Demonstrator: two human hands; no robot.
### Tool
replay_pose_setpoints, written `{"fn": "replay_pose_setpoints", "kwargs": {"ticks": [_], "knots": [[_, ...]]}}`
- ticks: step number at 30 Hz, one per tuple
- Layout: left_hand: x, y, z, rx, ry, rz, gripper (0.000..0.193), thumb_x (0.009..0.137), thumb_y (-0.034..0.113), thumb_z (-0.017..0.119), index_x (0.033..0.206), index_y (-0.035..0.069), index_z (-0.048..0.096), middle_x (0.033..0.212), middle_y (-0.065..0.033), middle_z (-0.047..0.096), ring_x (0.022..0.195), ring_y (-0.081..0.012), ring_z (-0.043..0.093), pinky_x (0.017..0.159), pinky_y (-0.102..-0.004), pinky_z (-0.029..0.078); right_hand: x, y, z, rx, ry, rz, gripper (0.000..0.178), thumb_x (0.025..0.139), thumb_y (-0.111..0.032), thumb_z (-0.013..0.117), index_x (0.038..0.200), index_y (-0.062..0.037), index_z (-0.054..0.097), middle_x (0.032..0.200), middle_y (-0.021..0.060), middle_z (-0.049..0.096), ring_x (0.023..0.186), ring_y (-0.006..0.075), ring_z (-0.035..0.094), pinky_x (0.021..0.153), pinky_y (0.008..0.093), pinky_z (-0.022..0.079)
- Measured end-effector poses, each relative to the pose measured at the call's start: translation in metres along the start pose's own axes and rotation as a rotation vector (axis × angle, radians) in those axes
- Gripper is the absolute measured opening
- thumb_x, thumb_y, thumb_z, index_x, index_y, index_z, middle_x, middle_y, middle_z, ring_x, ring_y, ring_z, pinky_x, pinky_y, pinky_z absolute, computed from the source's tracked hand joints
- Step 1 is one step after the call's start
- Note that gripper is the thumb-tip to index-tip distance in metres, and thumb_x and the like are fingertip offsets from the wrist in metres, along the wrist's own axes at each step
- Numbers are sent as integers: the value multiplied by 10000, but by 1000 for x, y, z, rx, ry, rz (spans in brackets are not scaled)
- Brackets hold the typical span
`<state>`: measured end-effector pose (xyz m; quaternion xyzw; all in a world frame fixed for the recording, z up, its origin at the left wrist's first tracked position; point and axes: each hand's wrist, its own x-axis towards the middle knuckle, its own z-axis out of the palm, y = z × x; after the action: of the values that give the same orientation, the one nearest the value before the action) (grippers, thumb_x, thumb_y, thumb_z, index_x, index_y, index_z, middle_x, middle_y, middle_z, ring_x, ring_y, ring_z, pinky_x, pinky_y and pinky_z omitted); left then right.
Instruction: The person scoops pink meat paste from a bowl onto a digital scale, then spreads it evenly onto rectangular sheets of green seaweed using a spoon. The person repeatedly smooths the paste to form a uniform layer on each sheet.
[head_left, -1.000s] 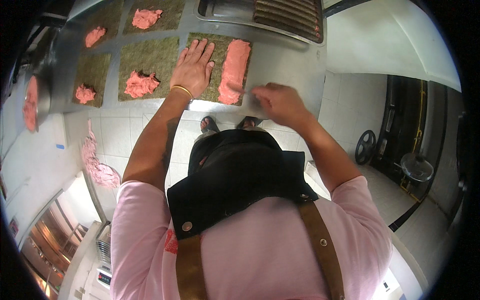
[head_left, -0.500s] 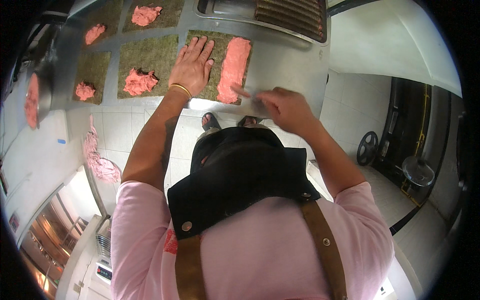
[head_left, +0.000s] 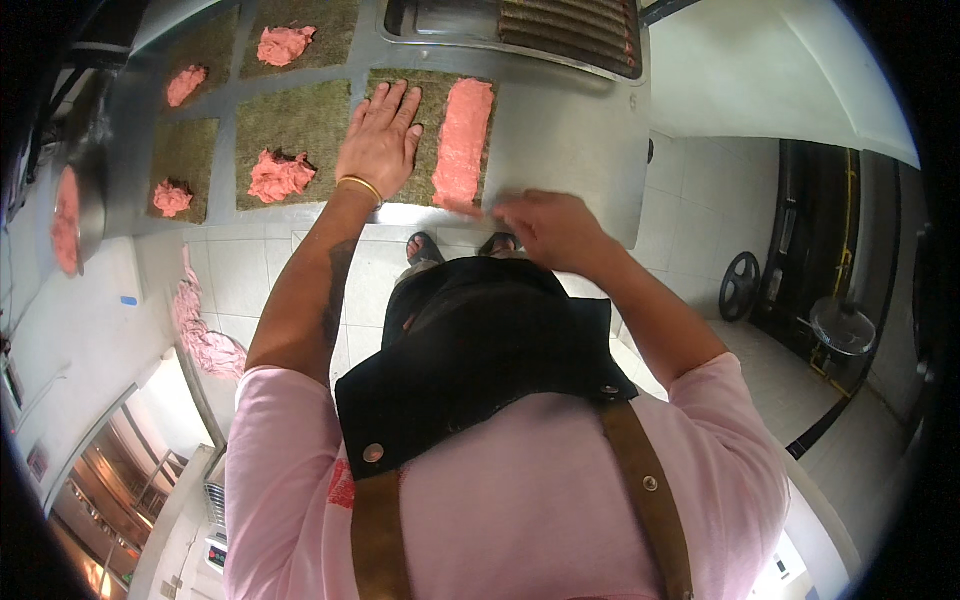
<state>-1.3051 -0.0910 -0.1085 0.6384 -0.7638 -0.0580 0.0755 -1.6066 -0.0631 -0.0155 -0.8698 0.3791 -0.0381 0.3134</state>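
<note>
Steel table [head_left: 560, 130] across the head view, and the left hand [head_left: 378, 145] lies flat, fingers spread, on the dark sheet [head_left: 428, 105]! Right hand [head_left: 545, 225] pinches what looks like a blurred spreader [head_left: 460, 208] by the near end of the pink paste [head_left: 463, 140]; spreading, I'd judge, wanting a light stroke there, table edge close, room right, tray [head_left: 450, 20] far

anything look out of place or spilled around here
One thing: what looks like a crumpled pink cloth seems to lie on the floor at the left, an odd spot. The pink lumps sit on their sheets; nothing looks spilled.
</note>
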Motion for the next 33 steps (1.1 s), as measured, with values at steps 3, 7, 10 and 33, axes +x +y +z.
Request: {"fn": "replay_pose_setpoints", "kwargs": {"ticks": [3, 7, 10, 33], "knots": [[1, -2, 0, 14, -3, 2, 585, 1130, 349, 404, 1682, 166, 344, 1745, -86, 319, 1630, -281, 247, 1331, -467, 188, -5, -5, -7, 8, 40, -67, 211, 988, -147, 653, 1169, -147, 762, 958, 117, 723, 873, 345, 720, 782, 451, 590], [0, -4, 0, -39, 37, 12, 570, 1110, 303, 474, 1649, 134, 394, 1711, -128, 372, 1605, -327, 299, 1312, -491, 232, 8, 4, -17, -79, 10, -110, 259, 985, -161, 622, 1207, -160, 754, 1036, 106, 735, 947, 329, 729, 819, 450, 604], [0, -1, 0, -38, 45, 11, 565, 1109, 298, 478, 1643, 132, 405, 1707, -130, 378, 1603, -329, 305, 1309, -495, 233, 21, 24, -13, -211, 15, -182, 304, 976, -166, 600, 1245, -185, 739, 1049, 98, 737, 959, 317, 740, 818, 462, 613], [1, -1, -4, -47, -7, -10, 585, 1115, 340, 462, 1674, 194, 371, 1730, -81, 353, 1616, -300, 281, 1324, -472, 205, 79, 73, -39, -171, 8, -285, 378, 912, -122, 657, 1277, -170, 744, 952, 84, 700, 842, 316, 717, 712, 446, 596]]}}
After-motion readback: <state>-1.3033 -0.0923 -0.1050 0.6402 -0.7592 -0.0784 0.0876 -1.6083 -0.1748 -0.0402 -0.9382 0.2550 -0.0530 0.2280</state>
